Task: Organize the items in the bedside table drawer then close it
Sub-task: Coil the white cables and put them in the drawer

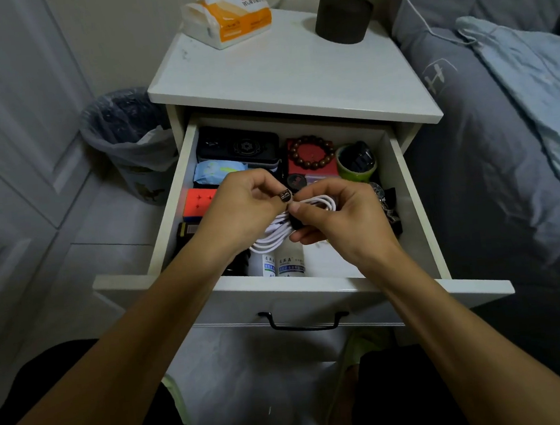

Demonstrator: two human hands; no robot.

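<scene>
Dim, cool tint, wide-angle edge warp

Over the open white wooden drawer (401, 181), the left hand (237, 209) pinches a small black strap (285, 196) while the right hand (343, 217) grips a coiled white cable (274, 235) above two white bottles (281, 263).

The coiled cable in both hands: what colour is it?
White; the cable shows clearly in the head view, over the open drawer.

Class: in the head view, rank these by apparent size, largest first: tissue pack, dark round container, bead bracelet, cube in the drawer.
1. Tissue pack
2. Dark round container
3. Bead bracelet and cube: too alike to rank; a hand partly hides the cube.
</scene>
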